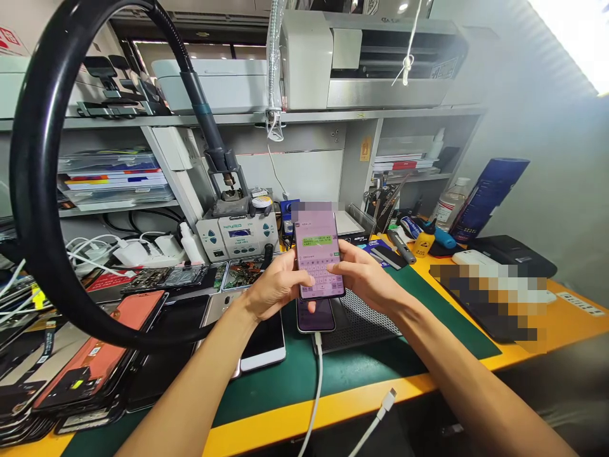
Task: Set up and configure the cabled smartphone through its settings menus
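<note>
A smartphone is held upright between both hands, its lit screen showing a chat with a keyboard. My left hand grips its left edge, thumb over the keys. On the right edge, my right hand is closed round it with the thumb over the keyboard too. Behind and below it lies a second phone, partly hidden, with a white charging cable plugged into its lower end. A black perforated mat sits under that second phone.
Stacked phone parts crowd the left of the green mat. A thick black hose arches over them from the hot-air station. Bottles and tools, including a yellow bottle, stand right. A loose cable plug hangs by the front edge.
</note>
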The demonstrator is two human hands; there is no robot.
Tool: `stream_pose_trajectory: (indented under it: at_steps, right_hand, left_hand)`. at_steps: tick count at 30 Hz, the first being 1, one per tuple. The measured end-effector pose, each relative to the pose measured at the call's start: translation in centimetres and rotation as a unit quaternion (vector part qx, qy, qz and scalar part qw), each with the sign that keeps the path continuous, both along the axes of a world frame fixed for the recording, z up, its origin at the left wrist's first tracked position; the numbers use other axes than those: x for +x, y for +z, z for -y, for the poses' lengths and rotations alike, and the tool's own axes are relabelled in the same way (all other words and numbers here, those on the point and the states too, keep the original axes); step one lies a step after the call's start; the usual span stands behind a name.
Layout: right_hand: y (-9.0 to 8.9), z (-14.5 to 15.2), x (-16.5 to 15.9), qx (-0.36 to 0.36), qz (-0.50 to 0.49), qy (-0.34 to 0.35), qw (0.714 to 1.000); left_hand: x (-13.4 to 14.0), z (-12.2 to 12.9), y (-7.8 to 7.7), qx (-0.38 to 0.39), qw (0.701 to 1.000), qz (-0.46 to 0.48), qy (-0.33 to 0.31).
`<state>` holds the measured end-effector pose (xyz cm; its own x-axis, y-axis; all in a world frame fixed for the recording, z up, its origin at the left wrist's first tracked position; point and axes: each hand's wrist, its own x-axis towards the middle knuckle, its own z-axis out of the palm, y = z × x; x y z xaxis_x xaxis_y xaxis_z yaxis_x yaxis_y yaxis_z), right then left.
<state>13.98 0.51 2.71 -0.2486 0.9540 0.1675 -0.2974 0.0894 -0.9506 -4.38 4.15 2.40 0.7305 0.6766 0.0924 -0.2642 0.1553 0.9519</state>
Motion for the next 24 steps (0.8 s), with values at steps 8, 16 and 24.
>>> stream_pose_trajectory:
  at_steps: [8,16,24]
  right_hand:
    - [0.05,0.11,-0.15,-0.007,-0.001,-0.005,1.0]
    - [-0.01,0.08,-0.08,-0.007,0.013,-0.011,1.0]
    - [0.22,0.2,-0.06,0.004,-0.006,-0.001,1.0]
  left_hand:
    - [0.35,0.13,-0.12,0.016,0.999,-0.016,0.03]
    - [0.31,0.02,-0.25,0.006,0.999,-0.004,0.032]
    - [-0.03,-0.27,0.04,-0.058,0.998,0.035,0.016]
